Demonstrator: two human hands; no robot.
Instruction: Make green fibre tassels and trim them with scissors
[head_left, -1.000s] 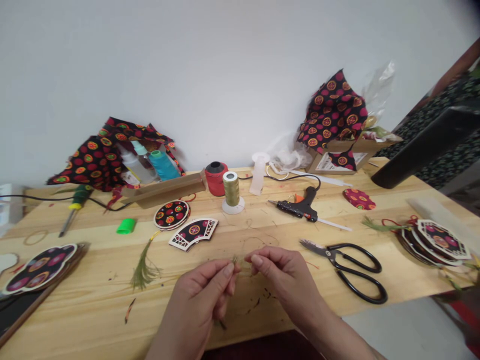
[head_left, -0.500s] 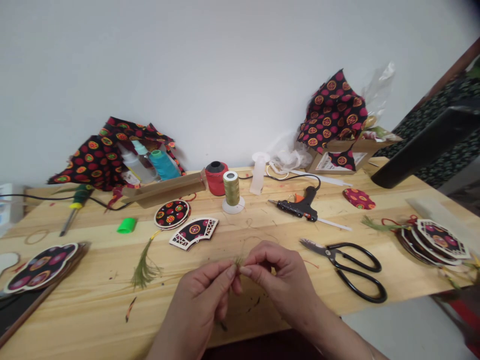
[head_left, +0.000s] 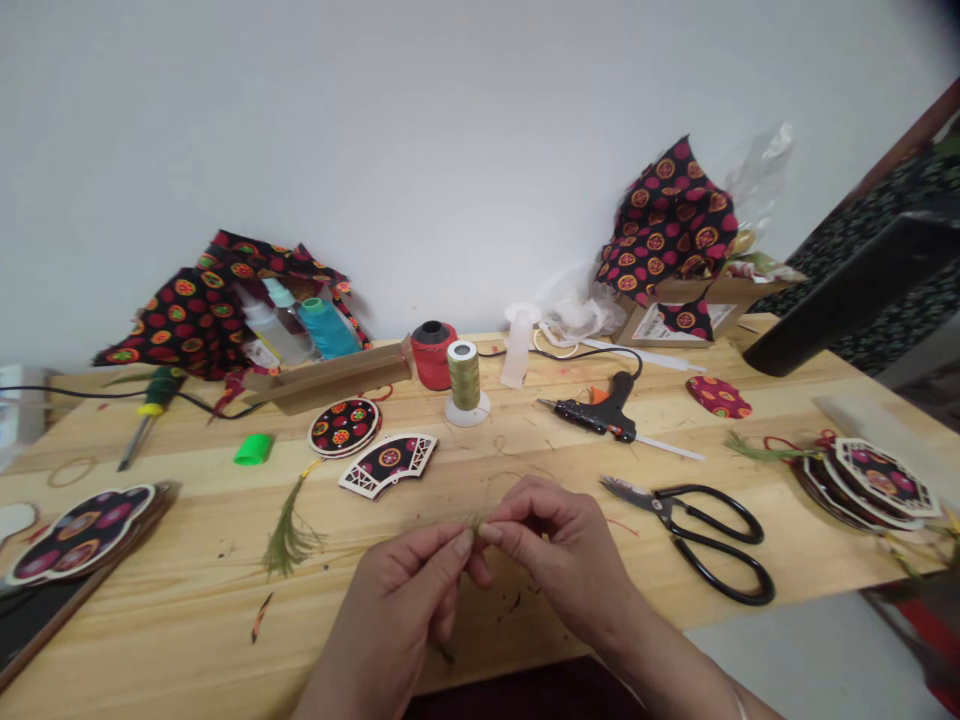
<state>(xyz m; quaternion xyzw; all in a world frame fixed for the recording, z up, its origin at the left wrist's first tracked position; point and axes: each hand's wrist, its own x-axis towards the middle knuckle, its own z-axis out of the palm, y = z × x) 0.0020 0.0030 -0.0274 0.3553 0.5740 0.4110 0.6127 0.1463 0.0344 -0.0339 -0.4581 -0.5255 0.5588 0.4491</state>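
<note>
My left hand [head_left: 409, 590] and my right hand [head_left: 559, 545] meet over the near edge of the wooden table [head_left: 187, 590]. Both are closed in a pinch on a small bundle of olive-green thread [head_left: 475, 520], its frayed tip poking up between the fingertips. A thin loop of the same thread curls on the table just behind my right hand. The gold-green thread spool [head_left: 464, 380] stands further back, and black scissors [head_left: 694, 540] lie to the right of my right hand.
A black glue gun [head_left: 600, 415], a red spool [head_left: 433, 354], fabric-covered ornaments [head_left: 386, 465], a green tassel [head_left: 285, 540], a green cap [head_left: 253, 450] and a screwdriver [head_left: 146, 425] lie about. Patterned fabric [head_left: 202, 310] and boxes line the wall. Stacked ornaments [head_left: 870, 480] sit right.
My right hand has shifted slightly left and closed in on my left hand, so both sets of fingertips now pinch the thread bundle together. Everything on the table stays put.
</note>
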